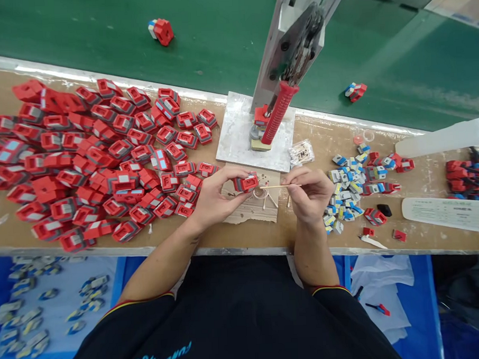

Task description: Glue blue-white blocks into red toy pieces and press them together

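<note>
My left hand (215,194) is closed round a small red part with a grey and blue core (246,182), held just above a piece of cardboard (252,206) at the bench's front middle. My right hand (309,192) pinches a thin wooden stick (277,186) that points left, its tip touching the part's right side. Both hands hover close together in front of a small hand press.
A big heap of like red parts (83,154) covers the bench's left. A hand press with a red handle (278,111) stands on a white plate (237,134). Small blue, white and grey pieces (349,188) lie right. Two parts (161,30) (355,91) sit on the green belt.
</note>
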The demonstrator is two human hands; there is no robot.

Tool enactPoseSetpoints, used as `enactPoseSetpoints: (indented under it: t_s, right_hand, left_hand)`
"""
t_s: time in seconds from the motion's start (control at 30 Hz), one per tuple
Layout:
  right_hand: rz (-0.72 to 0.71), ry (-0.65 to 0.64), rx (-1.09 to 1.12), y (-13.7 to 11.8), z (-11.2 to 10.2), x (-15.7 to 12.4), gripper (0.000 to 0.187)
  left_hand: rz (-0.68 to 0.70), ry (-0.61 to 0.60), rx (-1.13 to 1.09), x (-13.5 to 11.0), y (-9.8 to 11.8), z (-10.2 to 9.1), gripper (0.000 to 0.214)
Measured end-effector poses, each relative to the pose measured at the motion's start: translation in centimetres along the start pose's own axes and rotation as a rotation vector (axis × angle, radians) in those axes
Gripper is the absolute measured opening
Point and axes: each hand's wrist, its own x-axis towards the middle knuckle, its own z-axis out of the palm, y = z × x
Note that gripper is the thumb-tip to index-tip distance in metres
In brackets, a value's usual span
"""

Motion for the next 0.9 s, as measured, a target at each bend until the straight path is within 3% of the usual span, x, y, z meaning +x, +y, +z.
enactPoseSetpoints:
  t_s: [0.13,0.47,0.9]
  right_hand:
    - [0.053,-0.026,0.087,0.2,1.3,-0.3,0.016]
    - [0.130,-0.126,0.043,0.2,1.2,-0.5,0.020]
    - [0.014,-0.108,-0.200,-0.1,-1.1,0.3,0.022]
  left_hand:
    - [0.056,-0.033,0.015,0.1,0.4,0.2,0.024]
    - [0.083,-0.047,0.041,0.1,0.4,0.1,0.024]
    - [0.052,-0.048,0.070,0.5,0.8,-0.4,0.020]
